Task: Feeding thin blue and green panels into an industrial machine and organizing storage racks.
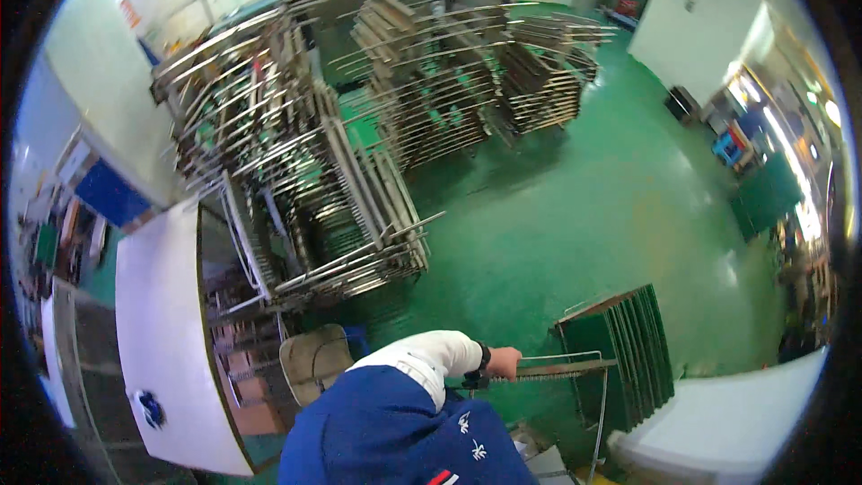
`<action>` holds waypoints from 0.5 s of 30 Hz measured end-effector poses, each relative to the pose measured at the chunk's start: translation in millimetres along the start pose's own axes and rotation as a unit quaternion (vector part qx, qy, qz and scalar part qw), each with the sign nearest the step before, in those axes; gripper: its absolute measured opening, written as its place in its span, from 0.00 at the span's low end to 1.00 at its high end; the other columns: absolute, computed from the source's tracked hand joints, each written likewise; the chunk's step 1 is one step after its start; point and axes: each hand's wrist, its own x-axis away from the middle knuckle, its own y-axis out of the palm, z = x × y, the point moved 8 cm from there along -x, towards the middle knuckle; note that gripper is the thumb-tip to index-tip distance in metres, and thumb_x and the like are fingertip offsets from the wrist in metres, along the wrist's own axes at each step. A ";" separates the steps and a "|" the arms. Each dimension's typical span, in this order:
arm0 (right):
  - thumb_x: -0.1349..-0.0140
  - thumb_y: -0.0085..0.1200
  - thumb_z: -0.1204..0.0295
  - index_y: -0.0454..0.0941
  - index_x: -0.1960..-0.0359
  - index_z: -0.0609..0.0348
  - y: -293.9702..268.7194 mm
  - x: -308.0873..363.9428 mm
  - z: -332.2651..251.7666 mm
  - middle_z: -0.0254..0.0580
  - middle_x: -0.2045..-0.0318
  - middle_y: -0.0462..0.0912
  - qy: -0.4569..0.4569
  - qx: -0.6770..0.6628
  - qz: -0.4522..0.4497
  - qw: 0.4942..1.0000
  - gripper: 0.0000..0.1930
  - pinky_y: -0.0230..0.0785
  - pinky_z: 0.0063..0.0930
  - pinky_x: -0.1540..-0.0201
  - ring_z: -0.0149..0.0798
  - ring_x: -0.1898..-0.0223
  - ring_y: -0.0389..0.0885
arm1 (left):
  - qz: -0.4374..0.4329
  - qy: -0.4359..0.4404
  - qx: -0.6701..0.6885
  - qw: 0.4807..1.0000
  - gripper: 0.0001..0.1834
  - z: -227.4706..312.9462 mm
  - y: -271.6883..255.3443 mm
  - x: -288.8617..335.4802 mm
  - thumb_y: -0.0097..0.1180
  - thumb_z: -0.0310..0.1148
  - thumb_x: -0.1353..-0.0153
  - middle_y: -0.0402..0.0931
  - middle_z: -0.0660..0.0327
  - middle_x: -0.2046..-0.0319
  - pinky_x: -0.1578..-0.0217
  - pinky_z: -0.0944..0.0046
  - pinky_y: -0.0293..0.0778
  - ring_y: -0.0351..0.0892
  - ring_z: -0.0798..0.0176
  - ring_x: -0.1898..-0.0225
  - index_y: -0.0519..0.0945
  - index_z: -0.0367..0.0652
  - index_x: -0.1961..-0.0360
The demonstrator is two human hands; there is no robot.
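From the lower middle my left arm, in a white sleeve with a dark band at the wrist, reaches toward the right. My left hand [505,363] is closed around the end of a metal rack's upper frame [561,366], where a thin rail and a toothed bar meet. Several dark green panels [639,355] stand side by side in slots at the rack's far end. One thin leg of the rack runs down toward the lower edge. My right hand does not show; my blue-clad body [395,431] covers that area.
Large metal racks [314,207] with many rods stand at the left and back [431,81]. A chair [314,357] is close on my left, beside a white-topped table [166,332]. A white surface [736,422] lies at the lower right. The floor [575,207] is green.
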 end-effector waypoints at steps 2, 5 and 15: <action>0.48 0.57 0.67 0.75 0.79 0.72 8.9 -6.8 -19.1 0.50 0.81 0.78 -0.011 0.018 -0.019 1.000 0.15 0.68 0.40 0.75 0.45 0.77 0.78 | 0.058 0.020 -0.019 0.998 0.24 2.9 -38.0 13.8 0.70 0.42 0.61 0.80 0.52 0.70 0.70 0.54 0.74 0.81 0.54 0.68 0.77 0.35 0.67; 0.48 0.57 0.67 0.75 0.79 0.72 20.8 -18.7 -44.3 0.49 0.81 0.78 -0.027 0.042 -0.041 0.998 0.15 0.68 0.40 0.74 0.45 0.76 0.78 | 0.125 -0.009 0.032 0.992 0.28 -4.5 -87.2 30.8 0.70 0.48 0.59 0.80 0.52 0.70 0.68 0.54 0.74 0.81 0.53 0.67 0.78 0.36 0.65; 0.47 0.56 0.68 0.75 0.78 0.72 61.8 -117.3 -110.9 0.49 0.80 0.78 -0.099 0.085 -0.071 0.989 0.15 0.68 0.41 0.73 0.45 0.75 0.78 | 0.342 -0.018 0.116 0.932 0.31 -11.7 -218.1 104.2 0.57 0.58 0.48 0.80 0.48 0.72 0.66 0.52 0.74 0.80 0.50 0.69 0.81 0.34 0.67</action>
